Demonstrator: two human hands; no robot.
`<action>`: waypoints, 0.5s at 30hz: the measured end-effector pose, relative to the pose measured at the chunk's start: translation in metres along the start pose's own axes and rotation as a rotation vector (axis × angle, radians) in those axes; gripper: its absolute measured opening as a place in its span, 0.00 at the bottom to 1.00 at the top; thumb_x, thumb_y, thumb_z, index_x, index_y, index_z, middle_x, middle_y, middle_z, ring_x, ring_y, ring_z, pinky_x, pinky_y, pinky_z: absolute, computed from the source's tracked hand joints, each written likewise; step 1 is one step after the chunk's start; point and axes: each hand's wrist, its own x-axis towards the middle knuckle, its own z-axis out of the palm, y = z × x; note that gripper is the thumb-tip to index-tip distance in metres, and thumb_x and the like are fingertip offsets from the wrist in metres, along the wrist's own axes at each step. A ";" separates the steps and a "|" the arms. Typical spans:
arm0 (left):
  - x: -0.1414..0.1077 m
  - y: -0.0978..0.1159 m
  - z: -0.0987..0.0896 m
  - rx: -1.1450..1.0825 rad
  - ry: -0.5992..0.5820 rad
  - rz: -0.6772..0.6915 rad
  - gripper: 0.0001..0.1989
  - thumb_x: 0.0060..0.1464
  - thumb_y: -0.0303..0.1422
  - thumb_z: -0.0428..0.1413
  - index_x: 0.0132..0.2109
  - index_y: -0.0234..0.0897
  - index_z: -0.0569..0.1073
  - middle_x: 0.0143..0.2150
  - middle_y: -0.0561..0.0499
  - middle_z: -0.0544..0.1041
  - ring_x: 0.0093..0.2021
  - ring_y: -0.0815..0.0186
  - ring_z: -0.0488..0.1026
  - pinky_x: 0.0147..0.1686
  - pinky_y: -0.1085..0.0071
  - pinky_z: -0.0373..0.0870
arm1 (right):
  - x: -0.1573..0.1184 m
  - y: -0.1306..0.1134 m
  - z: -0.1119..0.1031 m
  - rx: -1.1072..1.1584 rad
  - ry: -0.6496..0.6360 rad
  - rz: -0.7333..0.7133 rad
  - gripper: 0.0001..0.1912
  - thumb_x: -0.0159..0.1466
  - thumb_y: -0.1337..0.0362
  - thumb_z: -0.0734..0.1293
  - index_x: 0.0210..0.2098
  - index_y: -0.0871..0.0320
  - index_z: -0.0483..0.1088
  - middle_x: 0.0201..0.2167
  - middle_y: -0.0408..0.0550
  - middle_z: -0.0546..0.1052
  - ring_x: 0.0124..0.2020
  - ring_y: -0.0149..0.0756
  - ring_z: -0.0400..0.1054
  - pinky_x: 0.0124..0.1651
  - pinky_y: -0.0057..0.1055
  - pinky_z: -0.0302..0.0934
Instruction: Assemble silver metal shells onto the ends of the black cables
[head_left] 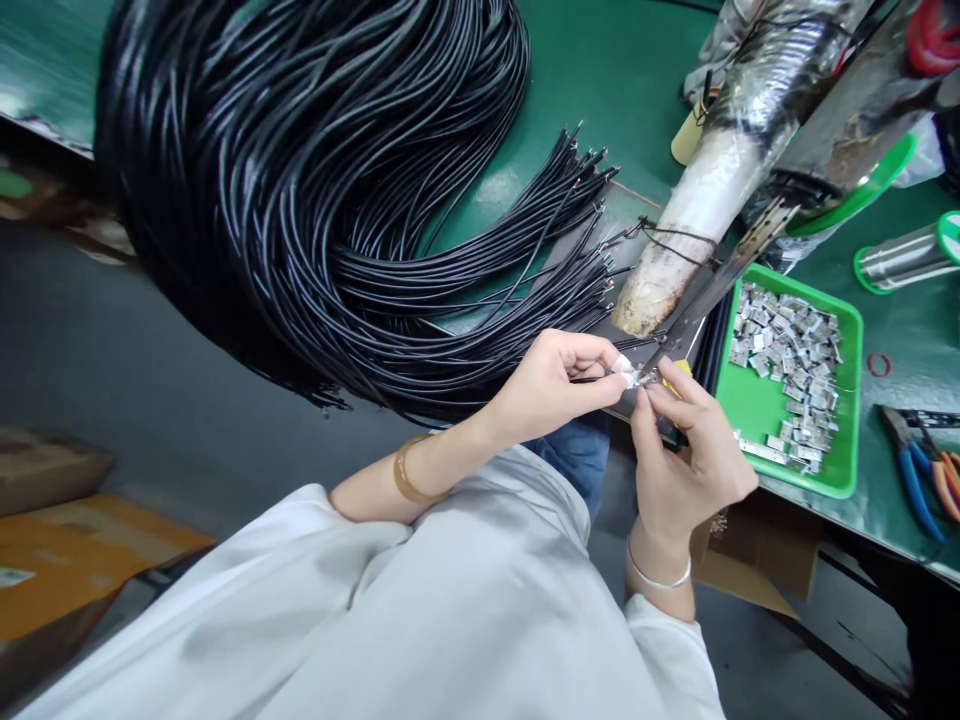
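At the table's near edge, my left hand [559,380] pinches a small silvery metal connector [637,377] between thumb and forefinger. White wrapping covers those fingertips. Just right of it, my right hand [686,435] is closed with thumb and fingers meeting at the same piece; what it grips is too small to make out. A slim metal bar, like a soldering iron [697,310], slants down to the spot between my fingertips. A large bundle of black cables [300,200] curves across the table, its stripped ends [600,275] lying beyond my left hand.
A green tray [847,400] of small metal connectors [787,340] stands right of my hands. A foil-wrapped duct [682,240] hangs low above them. Pliers [911,470], a red ring [879,364] and a solder spool [911,262] lie farther right. Cardboard [90,560] is at lower left.
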 end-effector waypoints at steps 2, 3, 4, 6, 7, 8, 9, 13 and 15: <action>0.000 0.000 -0.001 0.004 -0.004 -0.006 0.07 0.50 0.31 0.62 0.30 0.31 0.73 0.20 0.60 0.59 0.22 0.77 0.53 0.23 0.77 0.52 | -0.001 -0.001 -0.003 -0.013 -0.023 -0.012 0.10 0.62 0.74 0.72 0.39 0.53 0.74 0.49 0.47 0.83 0.45 0.38 0.81 0.50 0.34 0.78; 0.000 0.000 -0.002 0.015 -0.011 -0.008 0.07 0.50 0.30 0.62 0.30 0.31 0.73 0.20 0.60 0.59 0.22 0.77 0.53 0.23 0.77 0.52 | -0.002 0.000 -0.005 -0.017 -0.041 -0.018 0.10 0.61 0.73 0.72 0.39 0.53 0.73 0.50 0.47 0.83 0.44 0.37 0.81 0.48 0.33 0.78; 0.000 -0.001 -0.003 0.031 -0.021 -0.010 0.07 0.50 0.30 0.62 0.30 0.31 0.73 0.20 0.60 0.58 0.22 0.77 0.53 0.23 0.77 0.51 | -0.004 0.000 -0.006 -0.021 -0.061 -0.024 0.10 0.61 0.73 0.72 0.38 0.53 0.72 0.51 0.47 0.82 0.44 0.37 0.81 0.47 0.33 0.78; 0.000 -0.002 -0.004 0.070 -0.040 -0.014 0.07 0.51 0.30 0.61 0.29 0.31 0.72 0.20 0.60 0.57 0.22 0.77 0.52 0.23 0.77 0.49 | -0.006 0.001 -0.008 -0.025 -0.092 -0.039 0.09 0.62 0.73 0.72 0.37 0.53 0.71 0.51 0.48 0.82 0.44 0.37 0.81 0.47 0.32 0.78; 0.000 -0.003 -0.005 0.089 -0.048 -0.015 0.07 0.52 0.30 0.60 0.29 0.31 0.72 0.20 0.60 0.57 0.22 0.77 0.51 0.23 0.77 0.48 | -0.007 0.002 -0.007 -0.022 -0.102 -0.041 0.09 0.62 0.73 0.71 0.37 0.53 0.71 0.51 0.48 0.82 0.45 0.37 0.81 0.47 0.32 0.78; -0.001 -0.003 -0.005 0.106 -0.053 -0.013 0.07 0.52 0.30 0.60 0.29 0.31 0.72 0.20 0.61 0.56 0.22 0.77 0.51 0.23 0.76 0.48 | -0.008 0.003 -0.007 -0.014 -0.109 -0.035 0.09 0.62 0.73 0.71 0.38 0.53 0.71 0.50 0.48 0.82 0.46 0.37 0.81 0.48 0.33 0.78; -0.001 -0.004 -0.005 0.120 -0.057 -0.010 0.07 0.53 0.30 0.59 0.29 0.31 0.71 0.20 0.61 0.55 0.22 0.77 0.50 0.23 0.76 0.47 | -0.008 0.004 -0.006 0.002 -0.112 -0.019 0.09 0.63 0.72 0.71 0.38 0.53 0.71 0.50 0.48 0.83 0.47 0.38 0.81 0.48 0.33 0.78; -0.006 -0.003 -0.004 0.170 -0.092 -0.010 0.07 0.55 0.31 0.58 0.31 0.32 0.72 0.21 0.62 0.52 0.22 0.76 0.47 0.23 0.74 0.45 | -0.011 0.010 -0.013 0.086 -0.076 0.170 0.04 0.66 0.67 0.69 0.41 0.54 0.72 0.43 0.47 0.84 0.40 0.39 0.82 0.40 0.33 0.77; -0.011 -0.002 -0.004 0.250 -0.168 0.005 0.05 0.54 0.29 0.57 0.30 0.33 0.72 0.21 0.62 0.50 0.23 0.75 0.46 0.24 0.73 0.44 | -0.015 0.014 -0.033 0.067 -0.054 0.266 0.03 0.68 0.63 0.68 0.41 0.54 0.73 0.34 0.45 0.83 0.28 0.37 0.79 0.30 0.33 0.74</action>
